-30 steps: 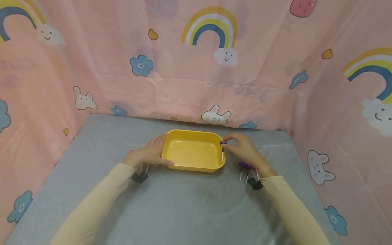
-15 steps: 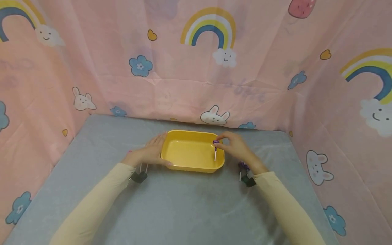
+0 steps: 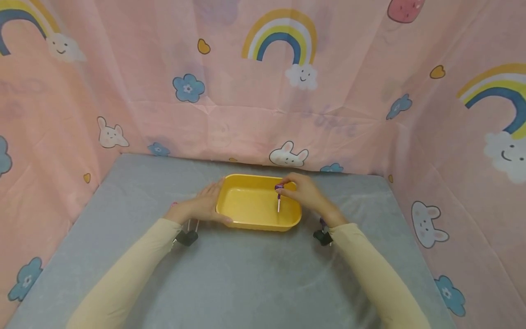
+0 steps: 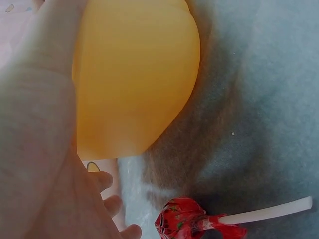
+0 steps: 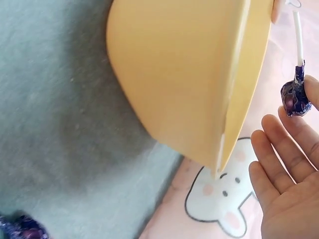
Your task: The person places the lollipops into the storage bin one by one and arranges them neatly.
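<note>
A yellow plastic basin (image 3: 250,208) stands at mid-table, its inside bare. My left hand (image 3: 201,203) rests along its left end, fingers fairly straight on the outside and thumb at the front rim. Between thumb and index finger my right hand (image 3: 302,189) pinches a purple-wrapped lollipop (image 3: 279,198) by its candy head. The white stick points down inside the basin's outline in the head view. In the right wrist view the other fingers (image 5: 289,154) of this hand are spread loosely. On the cloth by the left wrist lies a red-wrapped lollipop (image 4: 182,219).
Another purple-wrapped lollipop (image 5: 27,229) lies near the right wrist, mostly covered by the arm in the head view. Grey cloth (image 3: 246,274) covers the table. Pink printed curtains (image 3: 230,128) stand behind it and along both sides.
My right hand has moved left with the purple lollipop, from the basin's right rim to over its right part. The left hand and the basin have stayed put.
</note>
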Demonstrator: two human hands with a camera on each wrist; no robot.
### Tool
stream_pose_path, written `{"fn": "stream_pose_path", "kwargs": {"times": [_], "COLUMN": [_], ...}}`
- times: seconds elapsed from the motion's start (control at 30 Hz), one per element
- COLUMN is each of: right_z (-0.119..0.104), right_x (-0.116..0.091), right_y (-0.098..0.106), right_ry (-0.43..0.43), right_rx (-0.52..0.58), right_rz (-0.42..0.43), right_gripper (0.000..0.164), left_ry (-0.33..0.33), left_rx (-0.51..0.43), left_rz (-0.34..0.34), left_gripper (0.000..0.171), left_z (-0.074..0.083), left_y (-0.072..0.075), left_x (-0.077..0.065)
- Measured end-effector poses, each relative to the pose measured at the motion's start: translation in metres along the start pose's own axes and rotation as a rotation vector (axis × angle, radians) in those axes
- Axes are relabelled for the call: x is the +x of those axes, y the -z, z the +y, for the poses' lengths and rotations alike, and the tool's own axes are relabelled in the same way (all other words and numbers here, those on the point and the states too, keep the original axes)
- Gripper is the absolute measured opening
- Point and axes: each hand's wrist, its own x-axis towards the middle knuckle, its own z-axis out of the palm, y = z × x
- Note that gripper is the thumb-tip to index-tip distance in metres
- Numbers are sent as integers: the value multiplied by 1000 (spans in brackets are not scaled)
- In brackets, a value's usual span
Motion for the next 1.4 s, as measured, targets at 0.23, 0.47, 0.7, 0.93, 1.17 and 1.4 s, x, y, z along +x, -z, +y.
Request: {"fn": "stream_pose_path", "kwargs": {"times": [0.23, 0.47, 0.7, 0.93, 1.17, 1.4], "right_z": [-13, -22, -30, -40, -51, -60], "right_x": [7, 17, 28, 34, 40, 48], "right_y": [-2, -7, -11, -16, -21, -32], "right_ry": [8, 27, 29, 42, 45, 70], "right_rx": [19, 25, 16, 23, 60, 62], "right_rz": [-11, -20, -34, -51, -71, -66], "right_gripper": [28, 25, 26, 24, 23, 22], "left_ry": [-3, 6, 9, 22, 19, 31], "left_rx": [-10, -8, -2, -6, 5, 3], "left_rz": [-7, -3, -6, -4, -2, -13], "left_gripper": [141, 141, 140, 142, 141, 142], "left_z": [0, -1, 1, 1, 1, -1], "left_y": [0, 0, 1, 1, 1, 0], "left_x": [0, 1, 0, 0, 2, 2]}}
